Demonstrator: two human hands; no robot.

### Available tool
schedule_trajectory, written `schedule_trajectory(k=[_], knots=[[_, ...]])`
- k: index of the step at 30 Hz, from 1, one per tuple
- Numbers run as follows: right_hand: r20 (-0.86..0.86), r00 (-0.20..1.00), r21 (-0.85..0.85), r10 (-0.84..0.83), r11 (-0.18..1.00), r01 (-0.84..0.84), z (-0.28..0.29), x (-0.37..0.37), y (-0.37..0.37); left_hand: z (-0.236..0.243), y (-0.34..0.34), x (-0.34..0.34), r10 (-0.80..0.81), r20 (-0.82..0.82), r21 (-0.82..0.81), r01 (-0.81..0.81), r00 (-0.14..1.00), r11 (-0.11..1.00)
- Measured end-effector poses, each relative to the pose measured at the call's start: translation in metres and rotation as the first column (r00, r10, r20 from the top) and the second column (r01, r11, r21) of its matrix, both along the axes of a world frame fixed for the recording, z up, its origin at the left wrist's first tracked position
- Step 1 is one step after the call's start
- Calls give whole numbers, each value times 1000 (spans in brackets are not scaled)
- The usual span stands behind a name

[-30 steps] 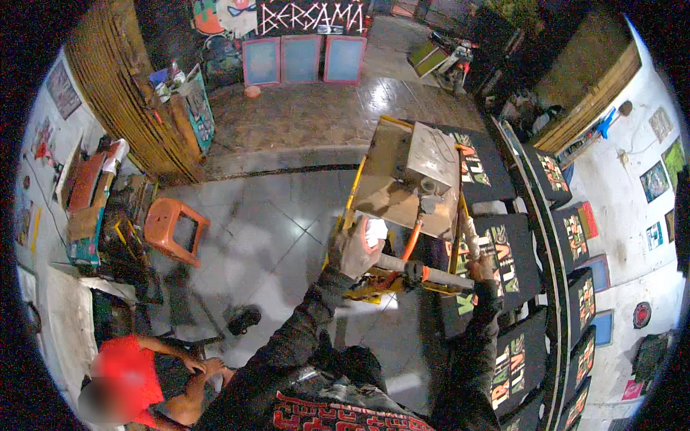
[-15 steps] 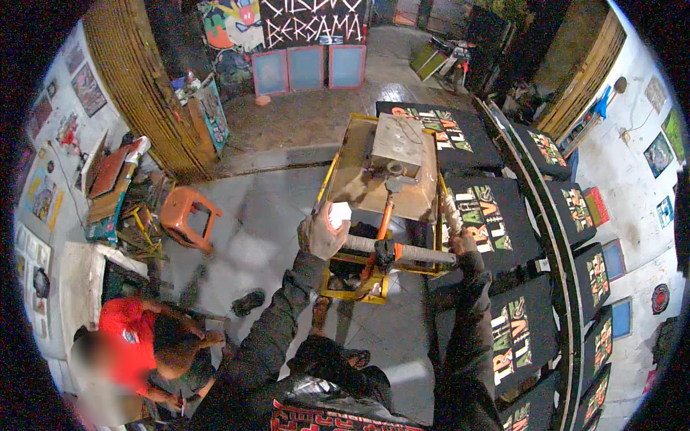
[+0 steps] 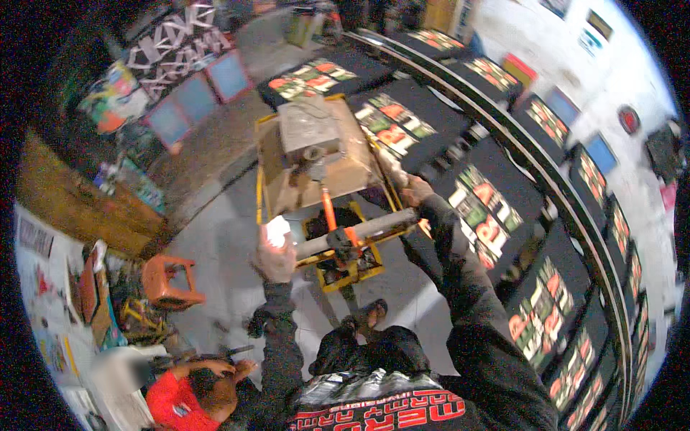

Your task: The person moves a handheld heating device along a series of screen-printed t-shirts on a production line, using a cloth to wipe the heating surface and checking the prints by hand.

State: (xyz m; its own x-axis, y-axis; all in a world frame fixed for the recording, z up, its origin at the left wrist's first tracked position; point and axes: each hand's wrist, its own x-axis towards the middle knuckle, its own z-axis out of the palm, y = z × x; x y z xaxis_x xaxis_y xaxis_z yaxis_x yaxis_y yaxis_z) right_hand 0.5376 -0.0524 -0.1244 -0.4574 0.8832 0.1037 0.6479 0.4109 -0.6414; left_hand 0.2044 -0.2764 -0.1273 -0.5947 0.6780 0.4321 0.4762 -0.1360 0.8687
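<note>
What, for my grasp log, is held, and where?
Right grip holds the boxy yellow-framed metal unit by its pale side bar; left grip: hold unclear.

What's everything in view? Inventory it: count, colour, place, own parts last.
Yellow-framed metal cart: 1, yellow/brown, centre
Boxy metal unit: 1, grey, atop cart
Straight slim rod: 1, orange, mid-cart
Round crossbar: 1, grey, cart's near side
Printed fabric panels: at least eight, black, right
Pink-rimmed rectangular frames: 3, blue, upper left
Plastic stool: 1, orange, left
Seated co-worker: 1, red top, lower left
Left hand: 1, bare, crossbar's left end; white patch there unclear
Right hand: 1, bare, on pale wrapped handle
Sleeved forearms: 2, black, lower centre
Smaller background items: too blurred
</note>
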Motion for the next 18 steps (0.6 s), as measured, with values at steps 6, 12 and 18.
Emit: schedule_trajectory(k=[6,12,18], knots=[[257,937,5,-235,970,242,-24,76,-79,21,-44,54,-90,5,-176,89,996,980],[56,939,-77,-340,936,343,27,74,-178,44,-74,59,-249,-40,-168,239,968,956],[139,909,-104,-393,907,408,-13,149,-245,49,-114,102,-320,-74,-210,299,945,931]])
